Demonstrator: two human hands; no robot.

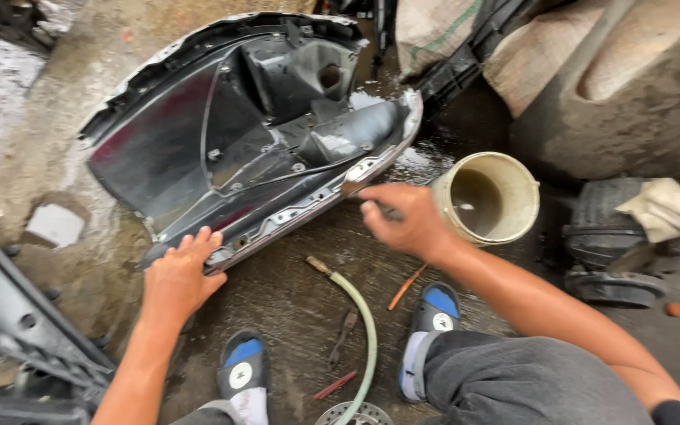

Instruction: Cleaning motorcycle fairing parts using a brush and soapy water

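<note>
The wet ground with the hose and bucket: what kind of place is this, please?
Probably an outdoor vehicle repair or washing yard. A black plastic body panel lies on wet concrete ground, with a hose, a bucket and other loose parts around.

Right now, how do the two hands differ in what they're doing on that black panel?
The left hand lies flat and open on the near corner of the black panel, holding nothing. The right hand is closed around a brush, its tip at the panel's edge, beside the cream bucket. The left reaches straight forward, the right crosses inward. Both are bare and meet the same edge.
</note>
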